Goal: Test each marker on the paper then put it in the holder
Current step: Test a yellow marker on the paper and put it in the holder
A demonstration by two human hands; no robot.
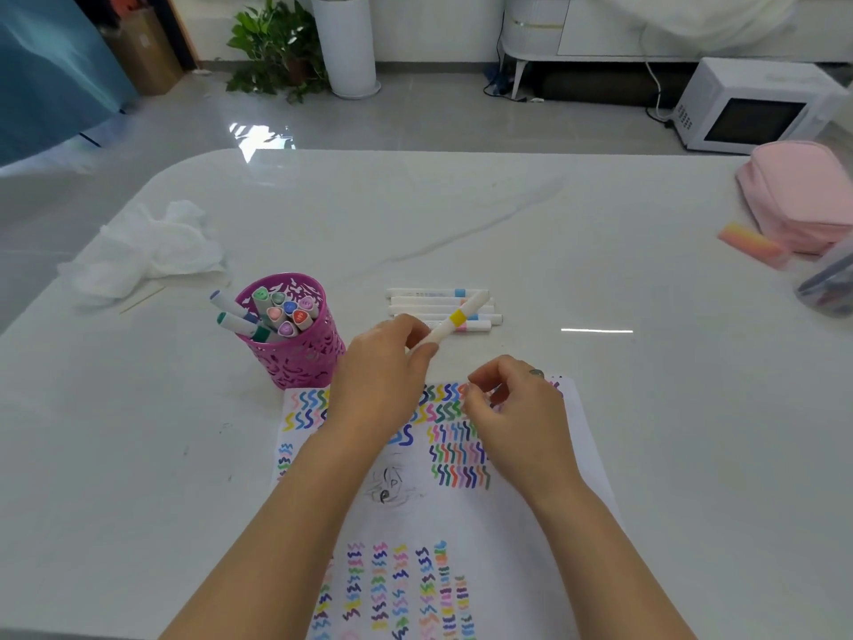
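The left hand pinches a yellow-banded marker between thumb and fingers, tilted above the loose markers on the table. The right hand curls over the paper; whether its fingertips pinch anything, I cannot tell. The holder stands to the left.

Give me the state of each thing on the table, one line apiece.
paper, flat, covered in squiggles
loose markers, lying flat side by side
holder, upright, stored markers standing in it
left hand, grips the yellow-banded marker
yellow-banded marker, lifted, tilted over the loose markers
right hand, fingers curled above the paper; hold unclear
tissue, crumpled
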